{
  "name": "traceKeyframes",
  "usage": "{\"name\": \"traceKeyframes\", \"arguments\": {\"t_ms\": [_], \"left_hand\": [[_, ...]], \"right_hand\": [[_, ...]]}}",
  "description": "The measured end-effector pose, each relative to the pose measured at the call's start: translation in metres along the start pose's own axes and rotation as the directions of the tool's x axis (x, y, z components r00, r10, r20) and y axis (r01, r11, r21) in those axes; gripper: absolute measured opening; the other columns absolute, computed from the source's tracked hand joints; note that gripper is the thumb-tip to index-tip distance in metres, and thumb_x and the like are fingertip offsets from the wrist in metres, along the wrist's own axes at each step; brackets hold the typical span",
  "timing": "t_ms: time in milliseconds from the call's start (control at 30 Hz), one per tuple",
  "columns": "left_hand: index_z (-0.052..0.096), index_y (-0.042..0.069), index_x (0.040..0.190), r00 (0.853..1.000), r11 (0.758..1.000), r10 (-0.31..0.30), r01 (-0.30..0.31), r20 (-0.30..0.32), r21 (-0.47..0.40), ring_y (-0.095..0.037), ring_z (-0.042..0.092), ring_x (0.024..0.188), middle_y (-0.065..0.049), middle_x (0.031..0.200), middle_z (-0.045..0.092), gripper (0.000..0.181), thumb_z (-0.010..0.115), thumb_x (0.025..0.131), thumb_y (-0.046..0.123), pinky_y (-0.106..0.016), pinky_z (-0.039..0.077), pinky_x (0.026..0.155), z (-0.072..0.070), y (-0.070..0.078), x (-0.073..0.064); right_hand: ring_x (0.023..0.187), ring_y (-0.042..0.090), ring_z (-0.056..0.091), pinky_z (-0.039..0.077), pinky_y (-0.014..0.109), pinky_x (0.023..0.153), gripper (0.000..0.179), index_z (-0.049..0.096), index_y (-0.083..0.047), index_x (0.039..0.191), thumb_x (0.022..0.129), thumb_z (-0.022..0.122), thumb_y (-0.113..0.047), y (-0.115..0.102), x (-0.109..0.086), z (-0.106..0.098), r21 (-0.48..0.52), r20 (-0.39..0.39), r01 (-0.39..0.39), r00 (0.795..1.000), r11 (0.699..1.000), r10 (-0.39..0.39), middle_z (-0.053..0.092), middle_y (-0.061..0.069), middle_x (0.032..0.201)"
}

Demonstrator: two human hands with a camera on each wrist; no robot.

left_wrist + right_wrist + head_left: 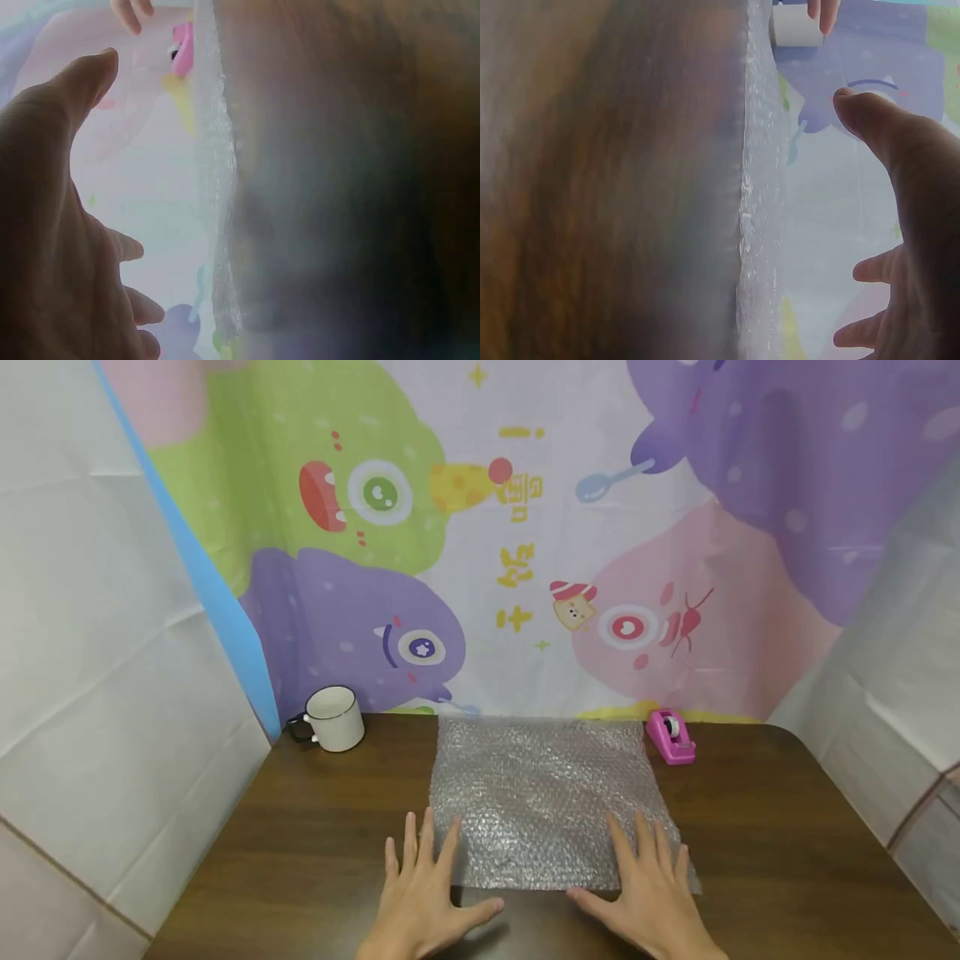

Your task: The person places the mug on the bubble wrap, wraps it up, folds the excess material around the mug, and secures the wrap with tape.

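Observation:
A sheet of bubble wrap (pixel 547 793) lies flat on the dark wooden table, its far edge along the back. In the head view my left hand (pixel 423 893), fingers spread and straight, overlaps its near left corner. My right hand (pixel 645 889) is spread the same way over the near right corner. Both wrist views show the hands raised above the sheet, with the bubble wrap's edge (pixel 223 150) below the left hand (pixel 67 202) and beside the right hand (pixel 900 225). Neither hand holds anything.
A white mug (pixel 336 720) with a black handle stands at the back left of the table (pixel 322 835). At the back right is a pink tape dispenser (pixel 671 737). A cartoon-printed cloth (pixel 487 677) hangs behind the table, and pale walls flank both sides.

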State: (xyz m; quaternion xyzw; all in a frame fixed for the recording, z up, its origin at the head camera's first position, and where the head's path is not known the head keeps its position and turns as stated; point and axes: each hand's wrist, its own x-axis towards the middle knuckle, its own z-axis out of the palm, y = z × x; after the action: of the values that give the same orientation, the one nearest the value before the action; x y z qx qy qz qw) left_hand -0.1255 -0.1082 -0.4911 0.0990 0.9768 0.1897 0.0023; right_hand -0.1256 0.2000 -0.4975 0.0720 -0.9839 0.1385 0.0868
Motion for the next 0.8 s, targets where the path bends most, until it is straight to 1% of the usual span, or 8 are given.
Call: {"name": "traceKeyframes", "arguments": {"t_ms": [133, 233, 367, 467, 567, 633, 700, 800], "left_hand": [[0.026, 0.017, 0.164, 0.999, 0.999, 0.038, -0.038, 0.003, 0.008, -0.049, 0.003, 0.157, -0.024, 0.171, 0.011, 0.116, 0.057, 0.077, 0.088, -0.077, 0.011, 0.119, 0.002, -0.001, 0.006], [0.027, 0.017, 0.164, 0.998, 0.997, 0.067, -0.067, 0.009, 0.026, -0.049, 0.003, 0.157, -0.025, 0.17, 0.014, 0.114, 0.057, 0.078, 0.087, -0.076, 0.011, 0.12, 0.003, -0.002, 0.012], [0.029, 0.017, 0.163, 0.995, 0.994, 0.096, -0.097, 0.028, 0.056, -0.051, 0.01, 0.156, -0.025, 0.168, 0.021, 0.112, 0.057, 0.079, 0.085, -0.077, 0.016, 0.118, 0.001, -0.002, 0.021], [0.029, 0.017, 0.163, 0.991, 0.99, 0.123, -0.126, 0.048, 0.07, -0.053, 0.015, 0.154, -0.025, 0.167, 0.025, 0.11, 0.056, 0.08, 0.085, -0.078, 0.021, 0.115, -0.001, 0.001, 0.028], [0.029, 0.017, 0.163, 0.987, 0.984, 0.15, -0.154, 0.054, 0.086, -0.054, 0.018, 0.153, -0.025, 0.166, 0.027, 0.11, 0.054, 0.081, 0.086, -0.078, 0.022, 0.115, -0.003, 0.004, 0.036], [0.03, 0.017, 0.163, 0.987, 0.982, 0.156, -0.16, 0.05, 0.1, -0.054, 0.02, 0.153, -0.025, 0.165, 0.028, 0.11, 0.053, 0.081, 0.087, -0.078, 0.022, 0.115, -0.003, 0.005, 0.042], [0.029, 0.017, 0.163, 0.987, 0.983, 0.149, -0.154, 0.053, 0.102, -0.054, 0.02, 0.153, -0.025, 0.166, 0.028, 0.11, 0.052, 0.081, 0.087, -0.077, 0.021, 0.116, -0.003, 0.005, 0.048], [0.028, 0.017, 0.163, 0.99, 0.988, 0.123, -0.129, 0.071, 0.086, -0.053, 0.017, 0.154, -0.025, 0.167, 0.026, 0.11, 0.052, 0.081, 0.087, -0.075, 0.019, 0.118, -0.002, 0.006, 0.056]], "right_hand": [[0.138, 0.068, 0.032, 0.02, 0.089, 0.102, 0.112, 0.038, -0.007, 0.156, 0.078, 0.066, -0.082, 0.005, 0.005, -0.002, 0.0, -0.01, 0.016, 1.0, 1.0, -0.016, 0.035, 0.038, 0.155], [0.138, 0.07, 0.03, 0.02, 0.09, 0.102, 0.112, 0.037, -0.007, 0.157, 0.078, 0.067, -0.08, 0.009, 0.012, -0.002, 0.026, 0.004, 0.027, 1.0, 0.999, -0.027, 0.034, 0.038, 0.155], [0.14, 0.068, 0.029, 0.02, 0.089, 0.103, 0.112, 0.036, -0.008, 0.158, 0.078, 0.067, -0.08, 0.013, 0.021, -0.001, 0.052, 0.028, 0.051, 0.998, 0.997, -0.052, 0.032, 0.038, 0.157], [0.141, 0.065, 0.032, 0.023, 0.088, 0.102, 0.112, 0.037, -0.009, 0.157, 0.077, 0.067, -0.082, 0.016, 0.027, -0.002, 0.043, 0.025, 0.076, 0.997, 0.996, -0.077, 0.034, 0.037, 0.156], [0.141, 0.064, 0.033, 0.024, 0.088, 0.102, 0.113, 0.037, -0.01, 0.157, 0.076, 0.066, -0.083, 0.016, 0.032, -0.005, 0.036, 0.022, 0.103, 0.994, 0.994, -0.104, 0.036, 0.037, 0.155], [0.142, 0.062, 0.033, 0.025, 0.088, 0.102, 0.113, 0.037, -0.01, 0.157, 0.076, 0.065, -0.084, 0.016, 0.037, -0.006, 0.031, 0.026, 0.117, 0.993, 0.993, -0.117, 0.037, 0.036, 0.155], [0.143, 0.062, 0.032, 0.025, 0.087, 0.103, 0.114, 0.036, -0.008, 0.157, 0.076, 0.065, -0.084, 0.016, 0.041, -0.008, 0.031, 0.039, 0.127, 0.991, 0.991, -0.129, 0.037, 0.037, 0.155], [0.143, 0.063, 0.031, 0.024, 0.086, 0.105, 0.114, 0.037, -0.006, 0.157, 0.077, 0.064, -0.083, 0.018, 0.048, -0.008, 0.033, 0.071, 0.14, 0.987, 0.99, -0.142, 0.037, 0.038, 0.154]]}}
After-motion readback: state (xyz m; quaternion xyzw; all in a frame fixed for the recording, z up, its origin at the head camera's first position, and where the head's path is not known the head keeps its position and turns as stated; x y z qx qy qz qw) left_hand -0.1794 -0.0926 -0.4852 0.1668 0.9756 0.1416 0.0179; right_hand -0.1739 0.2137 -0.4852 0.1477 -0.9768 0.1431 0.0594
